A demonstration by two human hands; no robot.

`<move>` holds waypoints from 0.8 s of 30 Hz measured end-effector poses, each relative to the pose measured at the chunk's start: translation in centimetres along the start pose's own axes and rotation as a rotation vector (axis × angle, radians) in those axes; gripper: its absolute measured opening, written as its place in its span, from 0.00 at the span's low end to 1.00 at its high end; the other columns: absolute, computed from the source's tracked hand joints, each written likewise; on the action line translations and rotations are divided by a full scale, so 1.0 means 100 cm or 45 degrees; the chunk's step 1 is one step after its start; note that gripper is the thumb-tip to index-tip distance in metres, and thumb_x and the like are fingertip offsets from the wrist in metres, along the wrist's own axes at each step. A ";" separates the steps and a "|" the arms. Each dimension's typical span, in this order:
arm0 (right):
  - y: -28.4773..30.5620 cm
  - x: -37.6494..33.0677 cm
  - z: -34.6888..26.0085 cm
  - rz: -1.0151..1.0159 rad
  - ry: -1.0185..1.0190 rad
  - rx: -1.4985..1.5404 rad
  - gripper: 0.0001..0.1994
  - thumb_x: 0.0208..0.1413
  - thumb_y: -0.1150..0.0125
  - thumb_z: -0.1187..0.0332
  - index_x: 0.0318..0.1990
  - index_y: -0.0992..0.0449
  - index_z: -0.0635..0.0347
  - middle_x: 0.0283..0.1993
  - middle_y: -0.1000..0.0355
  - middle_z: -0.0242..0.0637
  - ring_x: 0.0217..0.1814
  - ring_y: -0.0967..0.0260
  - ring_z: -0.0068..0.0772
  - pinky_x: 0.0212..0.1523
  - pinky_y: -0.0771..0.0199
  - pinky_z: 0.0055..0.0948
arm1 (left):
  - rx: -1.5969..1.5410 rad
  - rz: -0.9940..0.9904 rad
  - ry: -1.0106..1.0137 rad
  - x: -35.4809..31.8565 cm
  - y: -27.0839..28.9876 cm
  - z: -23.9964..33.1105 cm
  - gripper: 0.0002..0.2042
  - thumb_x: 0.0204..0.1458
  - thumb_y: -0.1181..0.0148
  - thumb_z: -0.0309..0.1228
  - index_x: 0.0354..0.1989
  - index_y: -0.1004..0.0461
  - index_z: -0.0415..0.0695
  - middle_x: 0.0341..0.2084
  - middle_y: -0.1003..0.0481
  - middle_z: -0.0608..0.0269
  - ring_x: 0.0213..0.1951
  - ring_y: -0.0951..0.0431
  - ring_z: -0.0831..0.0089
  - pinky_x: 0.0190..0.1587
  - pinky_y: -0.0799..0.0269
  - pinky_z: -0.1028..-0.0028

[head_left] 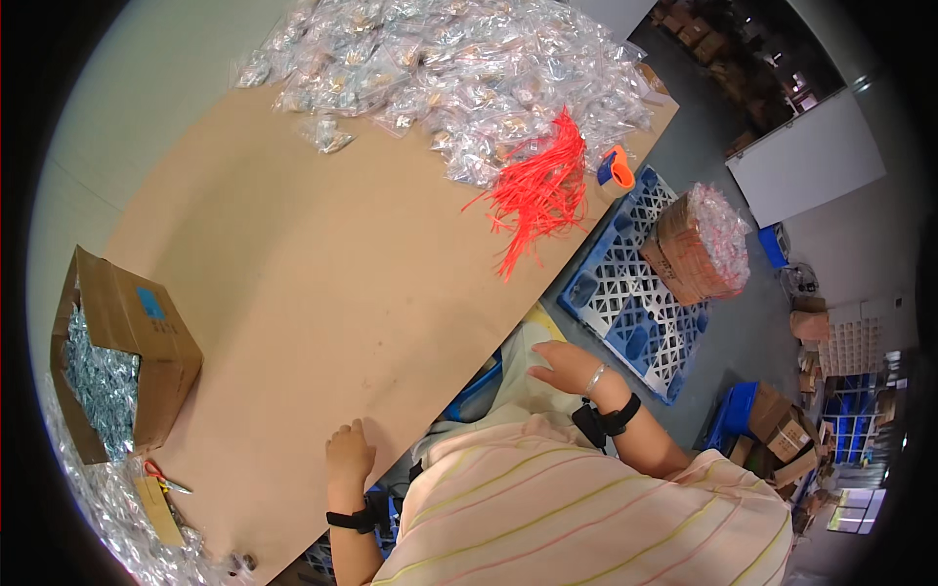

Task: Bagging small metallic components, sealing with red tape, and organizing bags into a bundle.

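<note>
A workroom with a grey floor spread out past a broad brown table, and I watched it on my feed from well away. The left hand was at the table's near edge, on it or just above; its fingers were loosely bent and its palm hidden, so I could not tell whether it gripped anything. The right hand was released, fingers and thumb apart, over the pale trousers and just off the table's edge.

Forward of the right hand, well apart from it, lay the red strips on the tabletop. Beyond them, farthest from both hands, the clear bags were heaped. To the right of the strips an orange, ring-shaped thing stood near the edge.

I counted one bundle of strips, one orange thing and bags too many and tangled to number. Left of the left hand I had one open carton of silvery packets and, nearer that hand, one pair of scissors beside one piece of cardboard. Right of the right hand, one blue-and-white pallet bore one brimming carton
</note>
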State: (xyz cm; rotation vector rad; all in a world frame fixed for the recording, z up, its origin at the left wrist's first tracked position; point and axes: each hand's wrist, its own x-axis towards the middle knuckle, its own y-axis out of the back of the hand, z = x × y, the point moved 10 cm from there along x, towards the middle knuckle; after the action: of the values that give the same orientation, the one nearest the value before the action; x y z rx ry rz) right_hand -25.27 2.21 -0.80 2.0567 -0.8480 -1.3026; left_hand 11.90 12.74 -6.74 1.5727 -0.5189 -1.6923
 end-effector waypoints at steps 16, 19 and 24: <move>-0.075 0.107 -0.001 -0.031 -0.074 0.095 0.37 0.54 0.43 0.66 0.67 0.56 0.66 0.48 0.29 0.56 0.47 0.27 0.53 0.44 0.27 0.43 | 0.615 0.102 0.106 0.103 -0.034 0.083 0.41 0.49 0.41 0.40 0.66 0.52 0.27 0.69 0.59 0.36 0.71 0.62 0.44 0.69 0.68 0.49; -0.074 0.114 0.012 -0.002 -0.252 0.111 0.38 0.52 0.44 0.68 0.68 0.56 0.64 0.46 0.28 0.57 0.46 0.26 0.54 0.42 0.26 0.46 | 0.679 0.095 0.100 0.108 -0.035 0.089 0.44 0.48 0.39 0.43 0.65 0.52 0.25 0.67 0.58 0.31 0.70 0.63 0.41 0.69 0.66 0.51; -0.069 0.107 0.008 -0.111 -0.009 0.186 0.32 0.47 0.44 0.75 0.63 0.45 0.61 0.41 0.25 0.56 0.42 0.25 0.55 0.39 0.25 0.45 | 0.767 -0.169 0.130 0.110 -0.037 0.099 0.58 0.36 0.31 0.57 0.66 0.53 0.27 0.68 0.61 0.31 0.70 0.63 0.40 0.69 0.62 0.51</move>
State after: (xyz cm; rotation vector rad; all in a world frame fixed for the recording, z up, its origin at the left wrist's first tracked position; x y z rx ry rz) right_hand -20.98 -1.48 -12.22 2.2264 -0.8889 -1.3290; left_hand 1.83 4.85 -15.14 2.1439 -0.9516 -1.6246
